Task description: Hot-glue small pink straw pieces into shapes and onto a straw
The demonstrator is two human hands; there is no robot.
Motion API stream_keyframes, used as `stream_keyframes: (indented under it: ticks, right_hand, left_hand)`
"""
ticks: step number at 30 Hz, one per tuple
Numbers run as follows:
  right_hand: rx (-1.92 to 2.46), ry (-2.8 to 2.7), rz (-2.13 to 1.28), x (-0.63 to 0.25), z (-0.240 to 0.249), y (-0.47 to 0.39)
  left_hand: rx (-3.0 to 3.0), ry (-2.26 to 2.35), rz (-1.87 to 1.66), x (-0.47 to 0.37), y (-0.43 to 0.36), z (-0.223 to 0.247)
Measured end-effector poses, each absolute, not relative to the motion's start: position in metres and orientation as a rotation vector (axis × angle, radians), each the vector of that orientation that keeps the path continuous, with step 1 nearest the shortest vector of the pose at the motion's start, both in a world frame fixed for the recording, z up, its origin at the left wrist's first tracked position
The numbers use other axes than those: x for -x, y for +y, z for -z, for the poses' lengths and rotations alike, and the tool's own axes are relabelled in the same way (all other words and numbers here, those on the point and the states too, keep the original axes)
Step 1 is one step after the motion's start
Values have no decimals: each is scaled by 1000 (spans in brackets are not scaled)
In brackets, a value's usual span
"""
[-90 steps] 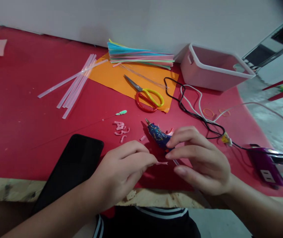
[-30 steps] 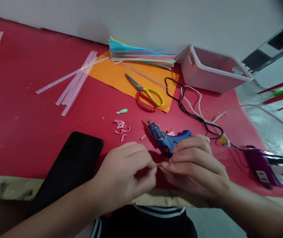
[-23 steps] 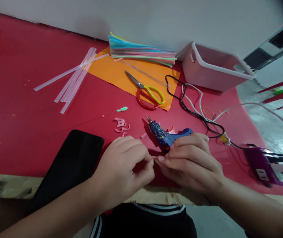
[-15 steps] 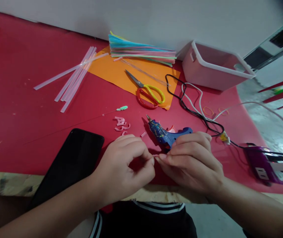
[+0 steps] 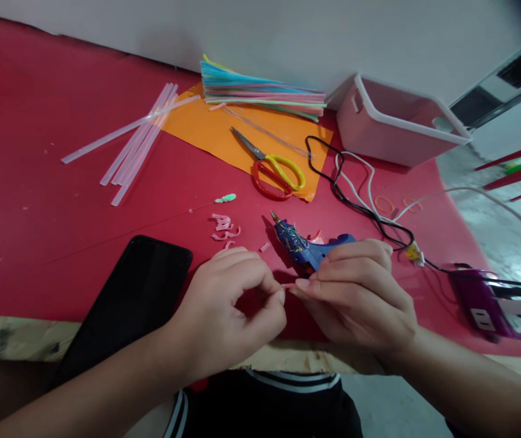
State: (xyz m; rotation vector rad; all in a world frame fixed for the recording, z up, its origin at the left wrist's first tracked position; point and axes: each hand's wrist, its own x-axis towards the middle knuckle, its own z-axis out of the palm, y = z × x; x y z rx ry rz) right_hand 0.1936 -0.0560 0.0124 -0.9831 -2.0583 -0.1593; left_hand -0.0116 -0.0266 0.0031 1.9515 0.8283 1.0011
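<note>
A small pink strip (image 5: pixel 288 285) is stretched between my two hands above the front of the red table. My left hand (image 5: pixel 237 304) pinches its left end between thumb and forefinger. The fingertips of my right hand (image 5: pixel 360 295) are closed on its other end. Just beyond them lies a blue glue gun (image 5: pixel 301 243), its handle partly hidden by my right hand. Several curled pink pieces (image 5: pixel 224 226) are on the table beyond my left hand, with one short pink piece (image 5: pixel 264 247) beside the glue gun's nozzle.
A black phone (image 5: pixel 137 292) lies at the left. Farther back are scissors (image 5: pixel 278 176) on orange paper (image 5: pixel 196 131), glue sticks (image 5: pixel 144 140), colored pipe cleaners (image 5: pixel 260 91) and a pink bin (image 5: pixel 379 134). Cables (image 5: pixel 369 213) run right, near a purple box (image 5: pixel 483 310).
My right hand has shifted slightly right, and a little more of the pink strip shows between my fingertips. My left hand has hardly moved.
</note>
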Motion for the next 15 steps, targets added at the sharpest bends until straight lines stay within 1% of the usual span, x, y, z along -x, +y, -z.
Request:
stream_keyframes:
  ticks: [9,15]
  right_hand:
    - [998,-2016,143,-189,-13,-59]
    - [987,-2090,153,-195,-15,-53]
  left_hand:
    - [-1931,792,-1012,10,-26,-3]
    - [-1900,855,-984,13,-26,-4]
